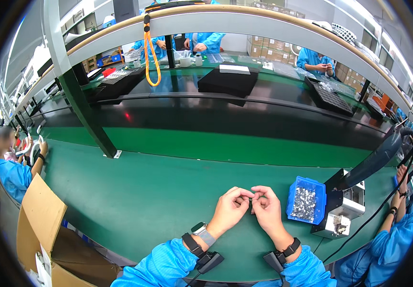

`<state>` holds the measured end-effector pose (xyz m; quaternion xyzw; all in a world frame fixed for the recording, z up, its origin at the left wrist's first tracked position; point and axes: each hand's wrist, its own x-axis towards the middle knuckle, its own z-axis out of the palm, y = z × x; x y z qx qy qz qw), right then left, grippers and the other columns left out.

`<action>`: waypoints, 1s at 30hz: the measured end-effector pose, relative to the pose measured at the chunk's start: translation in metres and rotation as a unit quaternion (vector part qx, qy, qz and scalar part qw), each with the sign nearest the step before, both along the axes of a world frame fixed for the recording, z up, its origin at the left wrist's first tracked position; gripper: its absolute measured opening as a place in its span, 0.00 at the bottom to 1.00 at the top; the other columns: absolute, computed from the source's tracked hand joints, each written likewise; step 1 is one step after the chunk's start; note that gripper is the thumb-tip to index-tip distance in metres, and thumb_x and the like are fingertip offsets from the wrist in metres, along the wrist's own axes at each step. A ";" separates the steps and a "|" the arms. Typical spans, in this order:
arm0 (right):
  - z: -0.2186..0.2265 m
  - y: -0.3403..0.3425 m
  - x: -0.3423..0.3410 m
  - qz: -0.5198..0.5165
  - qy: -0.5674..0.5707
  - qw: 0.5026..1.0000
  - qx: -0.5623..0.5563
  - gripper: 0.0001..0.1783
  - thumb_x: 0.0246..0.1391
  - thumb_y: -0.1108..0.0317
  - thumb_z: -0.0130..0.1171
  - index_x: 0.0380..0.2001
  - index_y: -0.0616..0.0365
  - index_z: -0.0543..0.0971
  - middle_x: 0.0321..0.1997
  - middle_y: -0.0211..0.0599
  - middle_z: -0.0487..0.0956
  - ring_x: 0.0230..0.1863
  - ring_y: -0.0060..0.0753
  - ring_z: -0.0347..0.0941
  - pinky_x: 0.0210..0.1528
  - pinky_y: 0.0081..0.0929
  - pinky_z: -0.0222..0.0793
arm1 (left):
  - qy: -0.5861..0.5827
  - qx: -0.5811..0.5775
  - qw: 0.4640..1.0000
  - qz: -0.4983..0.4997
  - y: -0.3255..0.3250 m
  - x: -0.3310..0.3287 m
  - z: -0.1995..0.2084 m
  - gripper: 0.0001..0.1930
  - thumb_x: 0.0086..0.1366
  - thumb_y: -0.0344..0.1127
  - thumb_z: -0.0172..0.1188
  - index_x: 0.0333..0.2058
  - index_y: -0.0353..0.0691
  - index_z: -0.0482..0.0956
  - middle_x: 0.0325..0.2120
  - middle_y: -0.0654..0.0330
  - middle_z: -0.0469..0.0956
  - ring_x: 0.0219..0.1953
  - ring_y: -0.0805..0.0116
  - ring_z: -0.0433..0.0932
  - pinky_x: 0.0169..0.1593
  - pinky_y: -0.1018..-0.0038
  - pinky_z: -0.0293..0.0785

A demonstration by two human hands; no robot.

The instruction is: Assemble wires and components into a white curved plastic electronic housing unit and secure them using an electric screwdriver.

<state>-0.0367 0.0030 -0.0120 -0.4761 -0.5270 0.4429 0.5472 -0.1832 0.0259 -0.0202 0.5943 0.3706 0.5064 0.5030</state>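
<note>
My left hand [232, 208] and my right hand [268, 209] meet over the green worktop [168, 191], fingertips almost touching. Both have thumb and fingers pinched together. Something small and dark shows between them, too little of it to name; the fingers cover the rest. Just to the right of my right hand stands a blue plastic bin [323, 203] holding many small metal and dark parts [304, 202]. A bench device [347, 208] with metal blocks and a black body is beside the bin.
A thick dark hose [374, 160] and black cable hang at the right. An open cardboard box [44, 210] stands at lower left. A green post [84, 112] rises from the bench. Behind runs a dark conveyor [178, 112] with black trays. Co-workers sit at both sides and opposite.
</note>
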 end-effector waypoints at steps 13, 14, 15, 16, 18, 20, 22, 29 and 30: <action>-0.003 -0.002 -0.002 0.009 0.013 1.000 -0.009 0.18 0.55 0.84 0.54 0.50 0.63 0.74 0.37 0.29 0.74 0.27 0.11 0.71 0.27 0.13 0.69 | -0.012 0.004 1.000 -0.010 -0.003 0.000 0.005 0.07 0.64 0.19 0.55 0.38 0.33 0.81 0.35 0.61 0.77 0.32 0.76 0.79 0.35 0.80 0.78; -0.002 -0.002 -0.001 0.009 0.013 1.000 -0.009 0.18 0.55 0.84 0.54 0.50 0.63 0.74 0.37 0.29 0.74 0.27 0.11 0.71 0.27 0.13 0.69 | -0.012 0.004 1.000 -0.010 -0.003 0.000 0.005 0.07 0.64 0.19 0.55 0.38 0.33 0.81 0.35 0.61 0.77 0.32 0.76 0.79 0.35 0.80 0.78; -0.001 -0.002 -0.001 0.008 0.009 1.000 -0.013 0.18 0.55 0.85 0.54 0.50 0.63 0.74 0.36 0.29 0.74 0.27 0.11 0.71 0.27 0.13 0.69 | -0.009 0.001 1.000 -0.012 -0.003 -0.001 0.004 0.08 0.64 0.19 0.55 0.38 0.33 0.81 0.36 0.61 0.77 0.32 0.76 0.80 0.36 0.80 0.78; -0.001 -0.002 0.000 0.008 0.005 1.000 -0.018 0.18 0.55 0.85 0.54 0.50 0.63 0.74 0.36 0.29 0.74 0.27 0.11 0.72 0.27 0.13 0.69 | -0.006 -0.002 1.000 -0.014 -0.003 -0.001 0.004 0.08 0.64 0.18 0.55 0.38 0.33 0.80 0.36 0.60 0.77 0.32 0.76 0.80 0.36 0.80 0.78; -0.002 -0.002 0.000 0.005 0.007 1.000 -0.018 0.18 0.55 0.85 0.54 0.50 0.63 0.74 0.36 0.29 0.74 0.27 0.11 0.72 0.27 0.13 0.69 | -0.007 -0.007 1.000 -0.022 -0.002 -0.001 0.003 0.07 0.64 0.19 0.55 0.39 0.33 0.80 0.37 0.61 0.76 0.34 0.77 0.79 0.38 0.81 0.77; -0.001 -0.002 -0.001 0.004 0.010 1.000 -0.021 0.18 0.55 0.85 0.54 0.50 0.63 0.74 0.36 0.29 0.74 0.27 0.11 0.72 0.27 0.13 0.69 | -0.009 -0.013 0.999 -0.029 -0.002 -0.002 0.003 0.07 0.65 0.19 0.56 0.39 0.32 0.80 0.39 0.62 0.75 0.36 0.79 0.78 0.39 0.82 0.76; 0.002 -0.002 -0.002 0.002 0.003 1.000 -0.012 0.18 0.55 0.85 0.54 0.49 0.64 0.74 0.36 0.29 0.74 0.27 0.12 0.71 0.27 0.13 0.69 | -0.002 -0.014 0.999 -0.033 -0.002 -0.003 0.005 0.07 0.65 0.19 0.56 0.40 0.32 0.80 0.39 0.62 0.75 0.36 0.79 0.77 0.39 0.82 0.76; -0.004 0.000 0.000 0.000 0.002 1.000 -0.003 0.18 0.54 0.85 0.54 0.49 0.64 0.74 0.36 0.29 0.75 0.27 0.12 0.72 0.27 0.13 0.69 | 0.005 -0.011 1.000 -0.029 -0.002 -0.002 0.005 0.07 0.65 0.20 0.56 0.40 0.32 0.80 0.39 0.62 0.76 0.36 0.79 0.77 0.39 0.81 0.75; -0.004 0.000 0.000 0.001 0.003 1.000 -0.006 0.18 0.54 0.85 0.54 0.49 0.64 0.74 0.36 0.29 0.75 0.27 0.12 0.72 0.27 0.13 0.70 | 0.004 -0.011 1.000 -0.029 -0.002 -0.002 0.005 0.07 0.65 0.20 0.56 0.40 0.32 0.80 0.39 0.62 0.77 0.36 0.79 0.77 0.39 0.81 0.75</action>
